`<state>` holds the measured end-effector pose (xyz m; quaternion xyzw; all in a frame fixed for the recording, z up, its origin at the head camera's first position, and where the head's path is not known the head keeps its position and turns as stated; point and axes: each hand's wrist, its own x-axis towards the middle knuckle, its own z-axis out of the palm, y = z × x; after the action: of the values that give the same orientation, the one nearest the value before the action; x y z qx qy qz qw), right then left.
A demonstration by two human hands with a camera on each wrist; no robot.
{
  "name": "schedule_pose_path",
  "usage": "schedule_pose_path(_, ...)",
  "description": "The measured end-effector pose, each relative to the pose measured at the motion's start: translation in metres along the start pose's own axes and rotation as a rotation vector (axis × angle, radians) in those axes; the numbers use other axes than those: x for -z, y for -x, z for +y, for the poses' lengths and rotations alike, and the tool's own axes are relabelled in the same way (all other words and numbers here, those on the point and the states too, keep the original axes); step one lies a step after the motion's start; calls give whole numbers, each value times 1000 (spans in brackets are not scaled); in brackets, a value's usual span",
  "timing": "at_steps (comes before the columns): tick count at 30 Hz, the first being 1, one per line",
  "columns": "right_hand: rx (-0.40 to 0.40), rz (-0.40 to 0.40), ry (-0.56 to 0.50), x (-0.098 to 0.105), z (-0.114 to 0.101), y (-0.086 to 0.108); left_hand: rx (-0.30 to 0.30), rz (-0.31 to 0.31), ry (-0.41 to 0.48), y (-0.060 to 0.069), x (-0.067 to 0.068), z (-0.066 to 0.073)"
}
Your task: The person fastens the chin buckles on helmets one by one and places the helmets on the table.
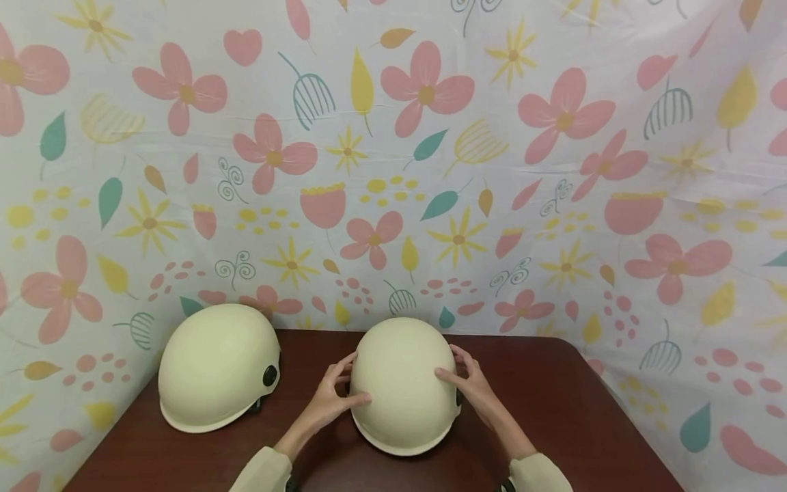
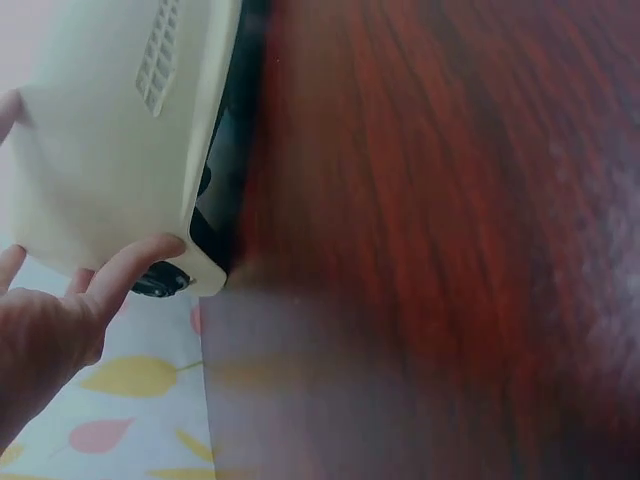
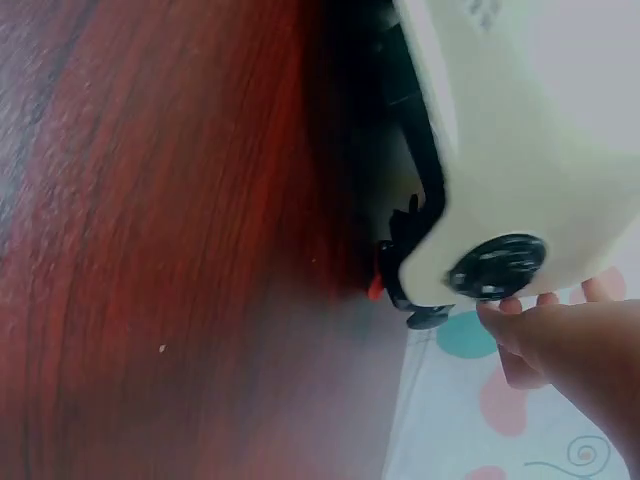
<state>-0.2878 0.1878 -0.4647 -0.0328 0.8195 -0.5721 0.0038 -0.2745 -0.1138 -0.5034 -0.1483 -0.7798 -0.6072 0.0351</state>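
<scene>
A cream hard-shell helmet (image 1: 402, 386) is between my two hands at the middle of the table, its rounded shell upward. My left hand (image 1: 332, 400) grips its left side, thumb on the front of the shell and the other fingers farther back. On the opposite side my right hand (image 1: 470, 383) holds it the same way. The left wrist view shows a vent grid (image 2: 158, 60) near the rim. In the right wrist view, a round black disc (image 3: 497, 265) sits beside my fingers, with a black strap under the rim. Whether the rim touches the table cannot be told.
A second cream helmet (image 1: 215, 369) rests on the left part of the dark red-brown wooden table (image 1: 541, 410). Behind the table and along its sides hangs a white cloth (image 1: 393, 171) printed with flowers and leaves.
</scene>
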Motion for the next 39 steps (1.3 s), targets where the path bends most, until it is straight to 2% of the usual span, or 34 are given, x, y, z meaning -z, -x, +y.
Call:
schedule_pose_path(5, 2, 6, -3, -1, 2, 1, -18, 5, -51, 1, -5, -3)
schedule_pose_path(21, -18, 3, 34, 1, 1, 0, -24, 20, -17, 0, -7, 0)
schedule_pose_path(28, -10, 0, 36, 16, 1, 2, -42, -24, 30, -2, -18, 6)
schedule_pose_path(39, -13, 17, 69, 35, 4, 1, -102, -130, 21, -10, -42, 8)
